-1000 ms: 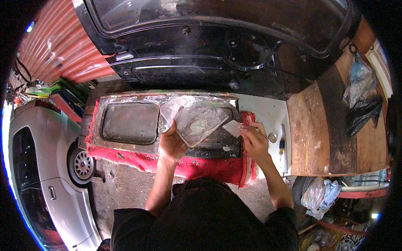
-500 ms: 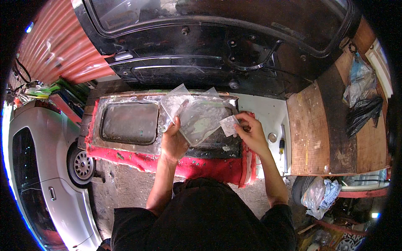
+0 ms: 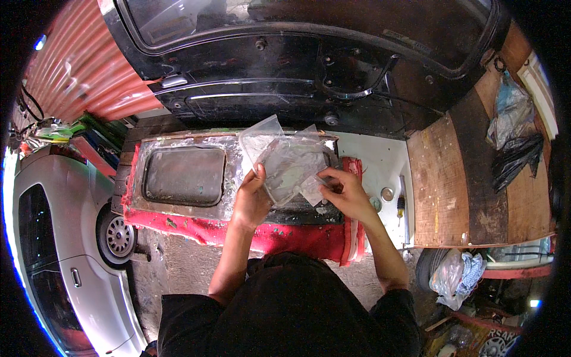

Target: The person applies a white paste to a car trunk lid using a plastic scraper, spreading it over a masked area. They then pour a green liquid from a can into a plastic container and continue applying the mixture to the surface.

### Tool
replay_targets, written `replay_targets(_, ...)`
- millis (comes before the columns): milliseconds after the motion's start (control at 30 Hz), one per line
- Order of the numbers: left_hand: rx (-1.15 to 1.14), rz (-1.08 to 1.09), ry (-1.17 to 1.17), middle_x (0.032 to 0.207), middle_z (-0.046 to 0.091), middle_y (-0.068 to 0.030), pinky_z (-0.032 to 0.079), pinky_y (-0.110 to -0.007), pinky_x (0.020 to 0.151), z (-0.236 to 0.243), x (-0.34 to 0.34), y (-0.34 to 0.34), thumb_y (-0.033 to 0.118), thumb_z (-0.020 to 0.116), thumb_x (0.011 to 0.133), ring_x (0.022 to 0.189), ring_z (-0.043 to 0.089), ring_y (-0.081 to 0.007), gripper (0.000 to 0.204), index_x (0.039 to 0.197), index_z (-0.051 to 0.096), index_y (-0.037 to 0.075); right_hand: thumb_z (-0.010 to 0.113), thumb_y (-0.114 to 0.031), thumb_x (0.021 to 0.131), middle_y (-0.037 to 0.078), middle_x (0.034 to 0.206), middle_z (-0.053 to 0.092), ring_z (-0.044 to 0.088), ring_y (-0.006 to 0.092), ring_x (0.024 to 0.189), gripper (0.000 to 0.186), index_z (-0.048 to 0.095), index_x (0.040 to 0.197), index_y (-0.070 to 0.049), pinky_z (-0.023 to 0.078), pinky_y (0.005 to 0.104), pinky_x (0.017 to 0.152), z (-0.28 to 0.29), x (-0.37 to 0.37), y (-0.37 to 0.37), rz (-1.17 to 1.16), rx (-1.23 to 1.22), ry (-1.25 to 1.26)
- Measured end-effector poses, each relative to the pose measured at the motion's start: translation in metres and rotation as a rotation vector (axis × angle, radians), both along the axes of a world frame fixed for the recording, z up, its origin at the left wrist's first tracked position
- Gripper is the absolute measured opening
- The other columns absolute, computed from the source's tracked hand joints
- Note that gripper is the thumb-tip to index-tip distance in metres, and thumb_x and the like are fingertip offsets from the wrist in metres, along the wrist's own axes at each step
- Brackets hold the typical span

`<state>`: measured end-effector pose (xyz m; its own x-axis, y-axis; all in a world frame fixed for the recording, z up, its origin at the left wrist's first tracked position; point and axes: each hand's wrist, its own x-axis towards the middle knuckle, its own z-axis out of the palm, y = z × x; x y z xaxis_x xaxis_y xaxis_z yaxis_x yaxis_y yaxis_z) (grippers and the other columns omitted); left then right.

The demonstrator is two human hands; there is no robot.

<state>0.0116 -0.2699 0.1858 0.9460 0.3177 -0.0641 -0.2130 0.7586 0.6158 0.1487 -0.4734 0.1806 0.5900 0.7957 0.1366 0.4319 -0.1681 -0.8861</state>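
My left hand (image 3: 251, 202) grips a putty-smeared plastic sheet (image 3: 288, 169), my right hand (image 3: 346, 193) a flat spreader (image 3: 310, 192), the panel (image 3: 184, 175) beneath only patchily whitened.

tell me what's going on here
A person holds cloudy clear sheeting in the left grip. The right grip pinches a small flat square at the sheeting's right side; whether they touch is hard to tell. Both are over a worn panel on red cloth, with a screwdriver lying to the right.
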Motion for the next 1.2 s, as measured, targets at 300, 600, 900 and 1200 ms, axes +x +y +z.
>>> replay_targets(300,-0.066,-0.002,0.034,0.150,0.049,-0.0143,0.040,-0.048,0.116,0.001,0.008,-0.012,0.032,0.043,0.109,0.138,0.049,-0.0305,0.053,0.155,0.037,0.007,0.075,-0.017,0.090,0.006,0.098,0.072,0.065,0.0149,0.083,0.035,0.066,0.119,-0.002,0.053,0.0309,0.078,0.001,-0.020,0.010,0.078,-0.012,0.476)
replay_targets(600,-0.179,-0.033,-0.025,0.157,0.042,-0.0118,0.036,-0.051,0.118,-0.012,0.004,-0.015,0.038,0.040,0.109,0.143,0.043,-0.0315,0.055,0.159,0.031,0.016,0.075,-0.013,0.089,0.005,0.082,0.067,0.063,0.0144,0.068,0.024,0.069,0.112,-0.007,0.050,0.0309,0.058,0.024,-0.019,0.001,-0.336,0.029,-0.276)
replay_targets(900,-0.159,-0.041,-0.042,0.156,0.043,-0.0120,0.038,-0.053,0.117,-0.010,0.007,-0.021,0.040,0.036,0.109,0.142,0.044,-0.0336,0.056,0.160,0.028,0.019,0.077,-0.012,0.080,0.007,0.090,0.059,0.065,0.0256,0.077,0.033,0.071,0.113,-0.013,0.055,0.0386,0.065,-0.001,-0.047,0.008,-0.033,-0.051,-0.964)
replay_targets(1200,-0.203,-0.026,-0.050,0.156,0.043,-0.0128,0.037,-0.053,0.117,-0.008,0.001,-0.018,0.041,0.038,0.109,0.143,0.042,-0.0346,0.056,0.159,0.030,0.018,0.074,-0.012,0.090,0.010,0.082,0.067,0.063,0.0152,0.069,0.020,0.070,0.109,-0.004,0.048,0.0287,0.060,0.022,-0.027,0.004,-0.230,0.147,-0.438)
